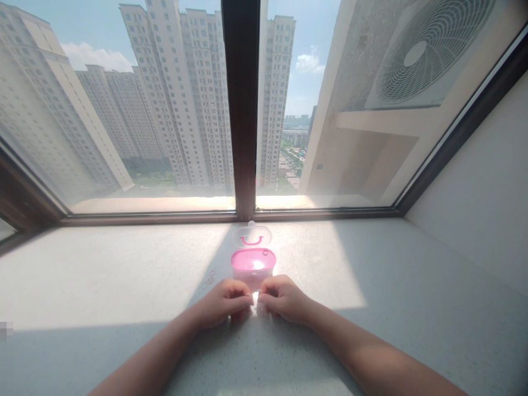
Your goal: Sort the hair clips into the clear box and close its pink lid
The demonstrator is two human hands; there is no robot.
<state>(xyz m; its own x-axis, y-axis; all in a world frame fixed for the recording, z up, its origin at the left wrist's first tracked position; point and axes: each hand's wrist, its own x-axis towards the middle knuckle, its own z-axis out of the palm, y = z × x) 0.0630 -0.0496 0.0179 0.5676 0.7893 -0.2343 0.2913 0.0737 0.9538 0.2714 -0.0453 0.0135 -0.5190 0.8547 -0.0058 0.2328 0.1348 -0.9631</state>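
Close together at the middle of the sill are my left hand (231, 300) and my right hand (282, 298), a narrow bright gap between their fingertips. Each one is closed in a pinch; whatever the fingers hold is too small to make out. Just behind them stands an oval pink box (243, 270) without its cover on, and a small ring (265, 253) shows at its right inner edge. A clear lid (235, 236) with a pink handle (252, 242) lies behind the box. Left of the box are several thin, pale loops (210, 278) on the sill.
A pale speckled windowsill (103, 275) carries everything, with sunlit patches and shadow. Dark window frames (243, 137) bound it at the back, and a white wall (474, 220) rises on the right. Outside the glass are tall buildings and an air-conditioner unit (414, 54).
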